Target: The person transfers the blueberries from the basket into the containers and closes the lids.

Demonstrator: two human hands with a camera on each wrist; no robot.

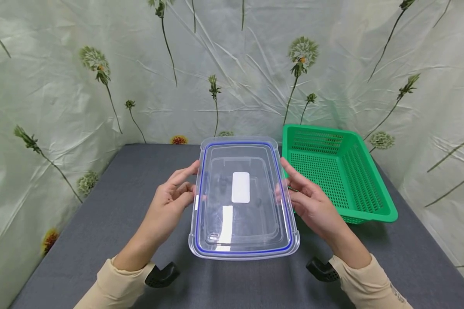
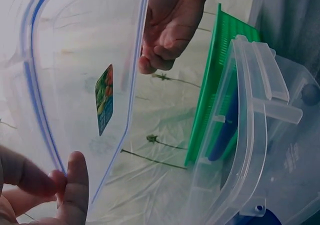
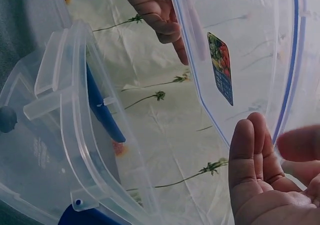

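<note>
Both hands hold a clear plastic lid (image 1: 216,171) with a blue seal round its rim, raised above the table. My left hand (image 1: 169,201) pinches its left edge, thumb against fingers. At the opposite edge, the right hand (image 1: 313,204) grips with thumb and fingers. The lid's label (image 1: 240,187) looks white in the head view; a vegetable picture (image 2: 104,100) shows on it in the left wrist view. Below the lid, both wrist views show a clear plastic container (image 3: 75,115) with blue parts (image 3: 102,105). In the head view the lid covers most of that container.
A green perforated basket (image 1: 371,184) stands at the right, close beside the right hand. The table has a dark grey cloth (image 1: 147,171). A pale flower-printed curtain (image 1: 139,56) hangs behind and at both sides. Each wrist wears a black device (image 1: 162,275).
</note>
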